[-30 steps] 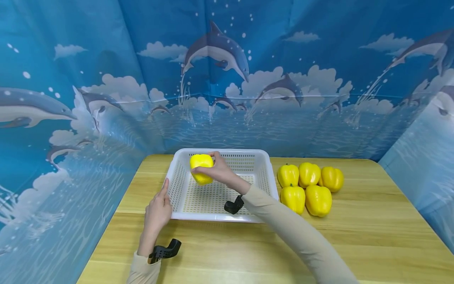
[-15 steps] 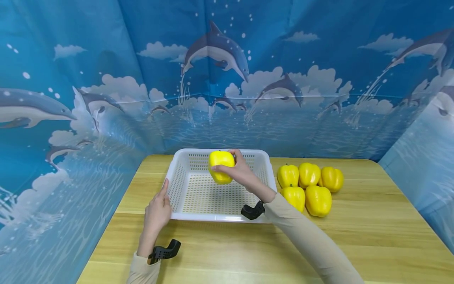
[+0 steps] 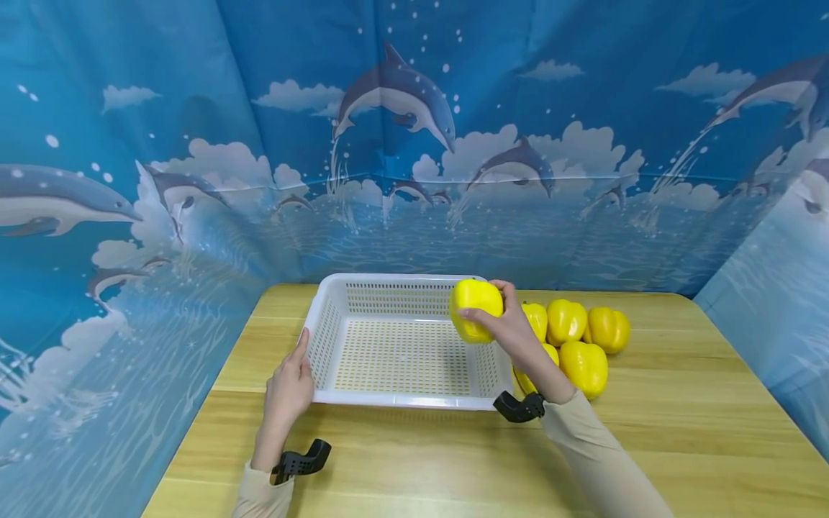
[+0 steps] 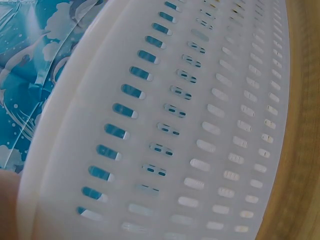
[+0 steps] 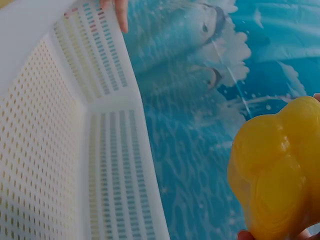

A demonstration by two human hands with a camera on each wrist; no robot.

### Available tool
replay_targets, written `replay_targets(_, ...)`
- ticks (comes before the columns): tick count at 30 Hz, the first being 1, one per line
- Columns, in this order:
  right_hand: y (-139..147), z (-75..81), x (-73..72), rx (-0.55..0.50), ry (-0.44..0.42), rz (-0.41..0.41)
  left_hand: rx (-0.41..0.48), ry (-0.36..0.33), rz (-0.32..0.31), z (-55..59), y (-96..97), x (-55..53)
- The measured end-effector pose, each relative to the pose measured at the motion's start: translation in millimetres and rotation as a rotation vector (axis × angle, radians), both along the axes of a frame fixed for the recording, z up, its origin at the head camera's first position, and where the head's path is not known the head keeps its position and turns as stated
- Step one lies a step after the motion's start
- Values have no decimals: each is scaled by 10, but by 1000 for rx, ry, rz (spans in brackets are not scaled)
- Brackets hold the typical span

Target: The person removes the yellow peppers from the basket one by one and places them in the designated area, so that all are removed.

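Observation:
In the head view my right hand [image 3: 512, 324] grips a yellow bell pepper [image 3: 471, 306], thumb in front and fingers behind. The pepper is held up over the right end of a white slotted plastic basket [image 3: 401, 399]. From the right wrist view, the same pepper [image 5: 272, 175] shows its lobed, glossy side, with fingertips at its edges. My left hand [image 3: 289, 385] holds the basket's left rim, one finger stretched along it. The left wrist view is mostly the basket's outer wall [image 4: 165, 135], with a blurred bit of skin beside the rim; most of that hand is hidden there.
Several more yellow bell peppers [image 3: 583, 367] sit together on the wooden table [image 3: 680, 410], right of the basket and partly behind the right hand. A blue dolphin-print curtain [image 3: 414, 237] hangs behind the table and along its sides.
My right hand has carried the bell pepper to the right, from the basket's left part to above its right end. The left hand and the basket have stayed in place.

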State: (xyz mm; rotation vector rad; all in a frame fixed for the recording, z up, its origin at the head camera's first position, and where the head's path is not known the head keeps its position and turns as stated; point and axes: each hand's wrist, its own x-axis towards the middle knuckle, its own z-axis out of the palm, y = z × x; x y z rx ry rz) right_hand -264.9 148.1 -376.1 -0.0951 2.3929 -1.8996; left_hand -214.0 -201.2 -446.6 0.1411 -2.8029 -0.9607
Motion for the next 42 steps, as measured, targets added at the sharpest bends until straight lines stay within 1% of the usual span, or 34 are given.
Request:
replay_targets(5, 284, -2, 110, 0, 31, -69, -2, -3, 0, -5, -9, 0)
replay_targets(10, 594, -21, 229, 72, 37, -133, 5, -16, -3, 7, -11, -1)
replay_targets(12, 716, -43, 273, 99, 47, -165, 5, -20, -1, 10, -12, -2)
replay_targets(17, 1017, -120, 370, 112, 83, -252, -9, -12, 4, 2, -7, -8)
replay_targets(20, 1186, -163, 420, 109, 89, -302, -11, -11, 0, -2, -11, -7)
replay_targets(23, 1331, -208, 469, 113, 68, -355, -12, -12, -1, -2, -13, -3)
replay_targets(30, 1598, -339, 585, 151, -26, -496, -12, -10, 1, 4, -6, -5)
replay_targets(31, 1643, -379, 584, 155, -42, -522, -12, -8, 1, 3, -5, -5)
replay_targets(33, 1775, -518, 547, 146, -66, -569, -13, -6, 0, 1, -3, -4)
replay_targets(36, 2044, -821, 444, 136, -93, -607, -13, -8, 1, -1, -5, -2)
replay_targets(38, 2233, -1051, 370, 131, -92, -609, -12, -9, 0, 2, -6, -1)
replay_targets(40, 2369, -1224, 333, 139, -88, -594, -11, -9, -1, 3, -9, -2)
replay_targets(42, 2458, -1359, 319, 140, -80, -583, -10, -8, -4, 7, -12, 0)
